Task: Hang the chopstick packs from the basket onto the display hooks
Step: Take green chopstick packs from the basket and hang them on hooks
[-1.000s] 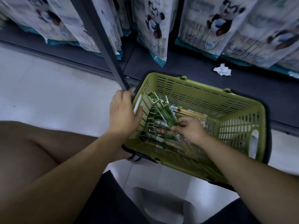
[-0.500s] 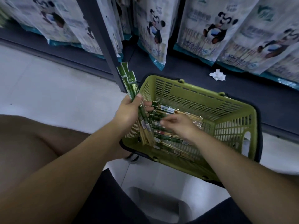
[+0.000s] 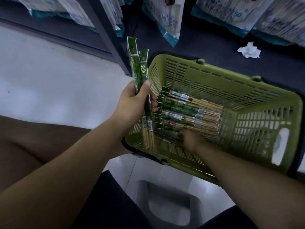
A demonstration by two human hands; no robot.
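A green plastic basket (image 3: 257, 103) sits on the floor in front of me, with several green-topped chopstick packs (image 3: 186, 111) lying in a row inside. My left hand (image 3: 133, 104) grips two chopstick packs (image 3: 140, 75) upright at the basket's left rim, green ends up and bare sticks down. My right hand (image 3: 188, 139) reaches down into the basket's near side, its fingers curled on a pack (image 3: 166, 136) at the bottom of the row. No display hooks show in this view.
A dark shelf upright (image 3: 107, 35) stands just behind my left hand. Large white and teal bags (image 3: 166, 22) hang along the top. A crumpled white tissue (image 3: 249, 50) lies on the dark base shelf. A grey stool (image 3: 170, 205) is under me.
My left hand lifted the two packs higher and more upright. My right hand moved lower toward the basket's near side and onto another pack.
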